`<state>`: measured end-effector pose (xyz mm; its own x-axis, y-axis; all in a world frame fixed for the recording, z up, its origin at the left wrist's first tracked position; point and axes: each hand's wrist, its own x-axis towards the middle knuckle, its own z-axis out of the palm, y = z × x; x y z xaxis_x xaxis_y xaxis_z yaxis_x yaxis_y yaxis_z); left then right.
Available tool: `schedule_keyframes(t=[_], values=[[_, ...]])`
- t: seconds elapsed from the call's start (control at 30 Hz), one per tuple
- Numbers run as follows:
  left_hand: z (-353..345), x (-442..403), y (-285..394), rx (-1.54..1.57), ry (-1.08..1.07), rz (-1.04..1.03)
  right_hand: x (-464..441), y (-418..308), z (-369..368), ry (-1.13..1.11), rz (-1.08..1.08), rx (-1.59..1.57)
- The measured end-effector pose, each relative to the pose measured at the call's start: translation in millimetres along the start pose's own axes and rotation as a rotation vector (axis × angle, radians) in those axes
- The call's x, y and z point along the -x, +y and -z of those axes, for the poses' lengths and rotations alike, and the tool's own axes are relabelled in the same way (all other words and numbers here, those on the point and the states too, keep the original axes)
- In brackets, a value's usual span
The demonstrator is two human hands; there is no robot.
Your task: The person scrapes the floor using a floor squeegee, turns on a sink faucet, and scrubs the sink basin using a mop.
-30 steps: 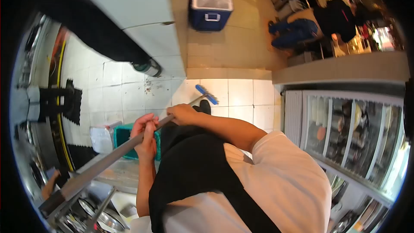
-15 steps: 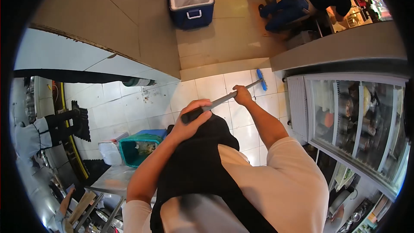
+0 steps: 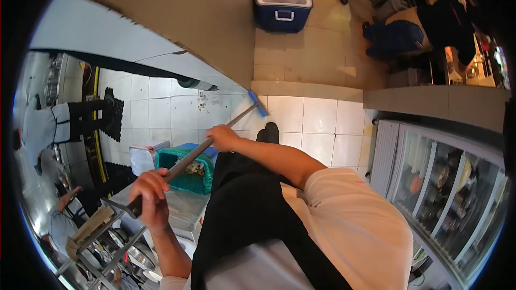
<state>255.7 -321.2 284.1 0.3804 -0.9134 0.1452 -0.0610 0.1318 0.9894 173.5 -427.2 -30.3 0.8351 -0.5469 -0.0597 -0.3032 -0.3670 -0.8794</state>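
Observation:
A long-handled broom (image 3: 190, 157) with a blue head (image 3: 258, 103) runs diagonally across the view. My left hand (image 3: 149, 196) wraps round the dark top end of its handle, low on the left. Farther down the pole, my right hand (image 3: 223, 137) is closed round the shaft. The broom head rests on the white tiles beside the wall corner and the raised ledge. Dark specks of debris (image 3: 203, 104) lie on the floor to its left. Under the handle stands a green-lined bin (image 3: 200, 185) with scraps inside.
A pale container (image 3: 142, 157) stands beside the bin. Ahead, past the ledge (image 3: 307, 89), is a blue cooler (image 3: 283, 19). A glass-front fridge (image 3: 430, 182) is on the right. One person (image 3: 446, 24) bends at the upper right; others (image 3: 49, 123) stand at left.
The broom head has swept left across the tiles toward the wall corner. Both hands have moved left with the handle, the left one also lower. The view has shifted, and another person's legs show at the top.

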Motion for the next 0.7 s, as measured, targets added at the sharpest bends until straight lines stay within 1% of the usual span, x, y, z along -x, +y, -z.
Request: schedule_keyframes(t=[0.07,0.1,0.17,0.2,0.27,0.33,0.37,0.4,0.43,0.47,0.53,0.57,0.63,0.67,0.7], values=[[16.0,1.2,2.5,0.022,0.112,-0.039,-16.2,-24.0,-6.6,-0.173,-0.061,-0.081],[21.2,2.7,2.3,0.031,0.135,-0.043,-20.3,-28.9,-6.0,-0.192,-0.056,-0.065],[26.9,9.8,4.8,0.007,0.061,-0.116,-25.7,-40.7,-9.7,-0.277,0.042,-0.034],[19.9,8.9,9.4,-0.029,0.096,-0.135,-25.4,-46.5,-12.5,-0.314,0.059,-0.028],[19.6,12.3,19.5,0.014,0.119,-0.129,-18.3,-53.6,-10.2,-0.209,0.093,-0.05],[36.3,14.4,20.0,0.048,0.161,-0.124,-15.7,-65.3,0.3,-0.272,0.031,-0.022],[47.7,15.6,14.8,0.125,0.191,-0.099,-14.4,-65.9,-1.9,-0.3,0.041,-0.021],[58.6,15.6,8.1,0.206,0.218,-0.076,-13.4,-65.5,-4.9,-0.244,-0.025,-0.009],[68.8,12.0,-3.2,0.206,0.245,-0.076,-15.1,-63.8,-9.4,-0.188,-0.091,0.009],[79.2,6.8,-17.1,0.246,0.238,-0.039,-20.1,-60.7,-15.7,-0.213,-0.084,0.015],[101.0,4.2,-26.0,0.286,0.248,0.005,-37.3,-56.1,-30.5,-0.193,-0.18,0.008],[113.2,2.4,-28.0,0.26,0.249,-0.014,-51.0,-54.6,-40.8,-0.203,-0.179,0.012],[131.7,3.0,-27.9,0.246,0.251,-0.018,-75.1,-62.1,-60.5,-0.19,-0.022,-0.091],[139.5,0.9,-23.8,0.229,0.274,-0.03,-88.9,-66.3,-64.1,-0.261,0.0,-0.023],[147.2,-2.4,-21.0,0.213,0.292,-0.049,-95.7,-71.6,-63.3,-0.256,-0.004,-0.015]])
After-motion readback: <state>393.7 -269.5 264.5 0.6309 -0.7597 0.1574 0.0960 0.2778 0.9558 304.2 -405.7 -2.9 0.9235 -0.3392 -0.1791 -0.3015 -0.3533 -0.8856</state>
